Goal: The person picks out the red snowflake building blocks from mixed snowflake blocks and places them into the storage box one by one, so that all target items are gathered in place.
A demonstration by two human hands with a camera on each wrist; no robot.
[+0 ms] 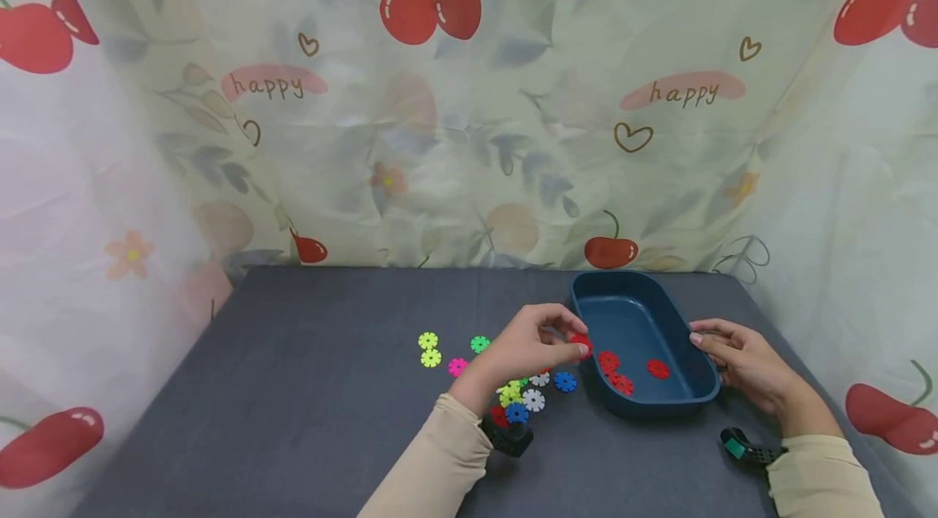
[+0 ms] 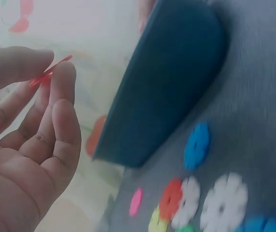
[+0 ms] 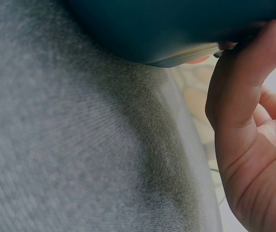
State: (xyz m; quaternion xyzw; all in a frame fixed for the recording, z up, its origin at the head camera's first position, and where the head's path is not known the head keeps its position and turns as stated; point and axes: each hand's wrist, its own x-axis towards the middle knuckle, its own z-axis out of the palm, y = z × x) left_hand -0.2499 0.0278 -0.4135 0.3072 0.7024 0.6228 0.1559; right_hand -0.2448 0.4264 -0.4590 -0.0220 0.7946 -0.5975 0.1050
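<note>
My left hand (image 1: 523, 343) pinches a red notched disc (image 1: 581, 344) between thumb and fingertips, beside the left rim of a blue plastic tray (image 1: 637, 290). In the left wrist view the red disc (image 2: 50, 72) appears edge-on between the fingers. Several red discs (image 1: 658, 369) lie on the tray's floor. At the tray's right side my right hand (image 1: 751, 363) holds the rim with its fingertips. The right wrist view shows a finger against the tray's outer wall (image 3: 167, 24); the other fingertips are partly hidden.
Loose notched discs lie left of the tray: yellow (image 1: 430, 357), green (image 1: 479, 344), pink (image 1: 458, 367), white (image 1: 533, 400) and blue (image 1: 565, 382). My left forearm covers part of this group. A dark cloth (image 1: 315, 388) covers the table, with patterned curtains (image 1: 469, 135) around it.
</note>
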